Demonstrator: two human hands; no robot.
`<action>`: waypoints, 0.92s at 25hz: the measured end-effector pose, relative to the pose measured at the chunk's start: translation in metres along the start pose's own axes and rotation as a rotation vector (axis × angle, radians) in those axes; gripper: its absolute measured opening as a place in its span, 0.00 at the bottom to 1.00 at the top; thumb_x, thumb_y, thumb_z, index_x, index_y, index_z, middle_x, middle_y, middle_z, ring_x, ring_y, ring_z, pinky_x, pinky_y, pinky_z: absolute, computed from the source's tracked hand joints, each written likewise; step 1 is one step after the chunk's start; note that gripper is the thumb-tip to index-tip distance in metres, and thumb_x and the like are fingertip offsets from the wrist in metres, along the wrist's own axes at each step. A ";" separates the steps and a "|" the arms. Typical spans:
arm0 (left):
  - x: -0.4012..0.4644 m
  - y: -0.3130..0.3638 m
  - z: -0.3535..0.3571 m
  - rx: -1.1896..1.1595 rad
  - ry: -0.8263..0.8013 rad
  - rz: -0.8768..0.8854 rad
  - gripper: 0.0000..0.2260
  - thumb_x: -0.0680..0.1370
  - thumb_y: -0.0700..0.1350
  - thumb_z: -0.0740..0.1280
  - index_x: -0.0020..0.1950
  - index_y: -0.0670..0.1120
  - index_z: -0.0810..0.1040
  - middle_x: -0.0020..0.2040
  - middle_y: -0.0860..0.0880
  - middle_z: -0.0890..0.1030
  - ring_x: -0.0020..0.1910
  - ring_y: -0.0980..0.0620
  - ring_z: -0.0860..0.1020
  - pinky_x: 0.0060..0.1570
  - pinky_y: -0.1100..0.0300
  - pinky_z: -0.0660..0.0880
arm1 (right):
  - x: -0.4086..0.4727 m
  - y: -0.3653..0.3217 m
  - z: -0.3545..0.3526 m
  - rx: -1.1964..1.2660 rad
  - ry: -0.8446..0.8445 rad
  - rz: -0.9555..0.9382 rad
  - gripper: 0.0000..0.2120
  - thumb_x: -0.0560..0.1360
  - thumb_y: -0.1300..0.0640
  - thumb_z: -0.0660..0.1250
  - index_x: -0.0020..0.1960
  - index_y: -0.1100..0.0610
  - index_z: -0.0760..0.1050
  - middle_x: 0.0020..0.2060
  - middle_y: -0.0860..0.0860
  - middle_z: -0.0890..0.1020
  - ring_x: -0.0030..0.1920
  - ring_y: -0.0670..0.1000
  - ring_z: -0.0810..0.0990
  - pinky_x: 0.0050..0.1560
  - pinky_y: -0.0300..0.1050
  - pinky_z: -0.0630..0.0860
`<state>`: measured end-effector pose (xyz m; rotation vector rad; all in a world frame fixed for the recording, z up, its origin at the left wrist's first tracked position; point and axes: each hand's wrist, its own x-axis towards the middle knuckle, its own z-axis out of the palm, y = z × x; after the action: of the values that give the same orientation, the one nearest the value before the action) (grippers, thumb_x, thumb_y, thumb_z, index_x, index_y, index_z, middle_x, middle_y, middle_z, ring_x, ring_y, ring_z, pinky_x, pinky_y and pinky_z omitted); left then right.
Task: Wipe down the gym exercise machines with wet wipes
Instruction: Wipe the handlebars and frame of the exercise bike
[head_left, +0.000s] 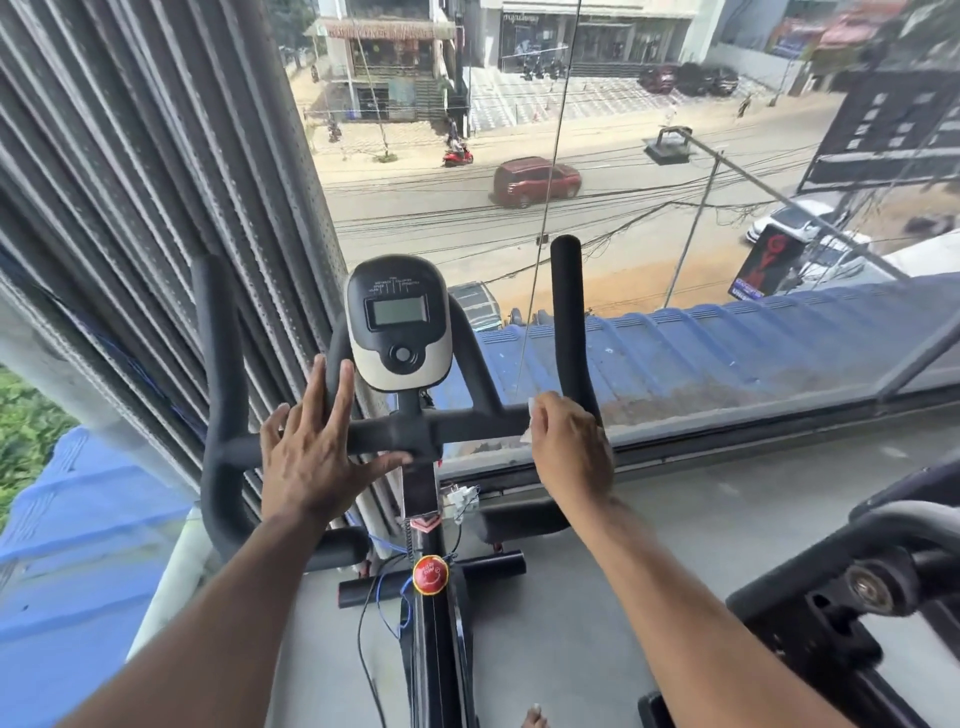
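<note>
An exercise bike stands in front of me with black padded handlebars (470, 423) and a black-and-cream console (399, 322) at their centre. My left hand (317, 447) lies flat on the left part of the crossbar, fingers straight and spread, thumb pointing toward the stem. My right hand (569, 449) grips a white wet wipe (530, 415) and presses it on the right part of the crossbar, just below the upright right grip (569, 312). Most of the wipe is hidden under the fingers.
A red round knob (430, 574) sits on the bike's frame below the handlebars, with thin wires around it. A second machine's black handlebars (852, 571) reach in at lower right. Grey vertical blinds (156, 208) hang at left; a large window (571, 156) faces a street.
</note>
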<state>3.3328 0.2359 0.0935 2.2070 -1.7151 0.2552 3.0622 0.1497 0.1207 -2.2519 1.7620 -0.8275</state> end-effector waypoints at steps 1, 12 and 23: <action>0.000 0.000 0.000 -0.003 -0.003 -0.004 0.56 0.66 0.85 0.52 0.85 0.55 0.40 0.86 0.47 0.46 0.78 0.39 0.66 0.75 0.38 0.62 | -0.002 0.003 -0.001 -0.025 -0.009 -0.041 0.12 0.85 0.52 0.58 0.51 0.56 0.78 0.42 0.51 0.83 0.41 0.56 0.83 0.36 0.44 0.69; 0.001 0.000 -0.002 -0.002 -0.037 -0.013 0.56 0.66 0.85 0.50 0.86 0.55 0.42 0.86 0.45 0.48 0.77 0.36 0.67 0.74 0.38 0.61 | -0.011 -0.005 0.002 -0.080 -0.084 -0.162 0.12 0.84 0.55 0.58 0.64 0.53 0.76 0.52 0.50 0.84 0.45 0.56 0.86 0.42 0.46 0.79; 0.001 0.001 -0.004 -0.005 -0.051 -0.022 0.57 0.66 0.86 0.47 0.86 0.53 0.46 0.85 0.42 0.56 0.77 0.37 0.67 0.73 0.39 0.62 | -0.022 -0.032 0.017 0.042 -0.037 -0.083 0.13 0.85 0.57 0.58 0.66 0.58 0.74 0.54 0.52 0.84 0.48 0.54 0.85 0.45 0.48 0.81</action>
<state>3.3324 0.2367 0.0977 2.2459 -1.7148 0.1905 3.0946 0.1762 0.1142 -2.3119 1.6294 -0.8247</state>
